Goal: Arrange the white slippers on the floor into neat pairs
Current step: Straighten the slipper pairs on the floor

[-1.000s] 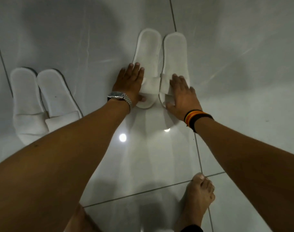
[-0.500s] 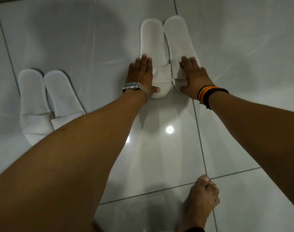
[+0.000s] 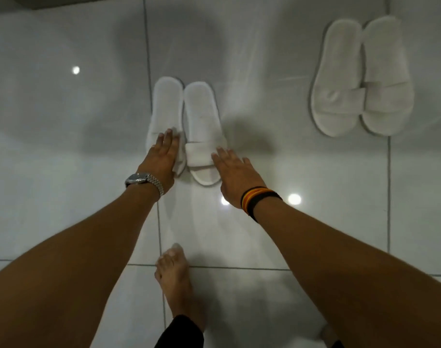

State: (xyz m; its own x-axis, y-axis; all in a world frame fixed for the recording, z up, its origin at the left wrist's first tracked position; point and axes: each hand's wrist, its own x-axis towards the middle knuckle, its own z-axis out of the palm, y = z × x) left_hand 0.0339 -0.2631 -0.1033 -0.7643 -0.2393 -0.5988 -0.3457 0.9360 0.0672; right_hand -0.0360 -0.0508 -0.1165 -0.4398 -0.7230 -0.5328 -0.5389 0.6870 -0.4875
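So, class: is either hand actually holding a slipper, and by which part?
Neither grips. The left hand lies flat on the left slipper's strap; the right hand touches the right slipper's strap edge.

Two white slipper pairs (open-toed), each side by side on floor

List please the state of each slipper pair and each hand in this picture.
Near slipper pair: side by side, touching, flat on the floor.
Far slipper pair: side by side, straps overlapping, untouched.
Left hand: flat on the left slipper's strap.
Right hand: open, fingertips at the right slipper's strap edge.
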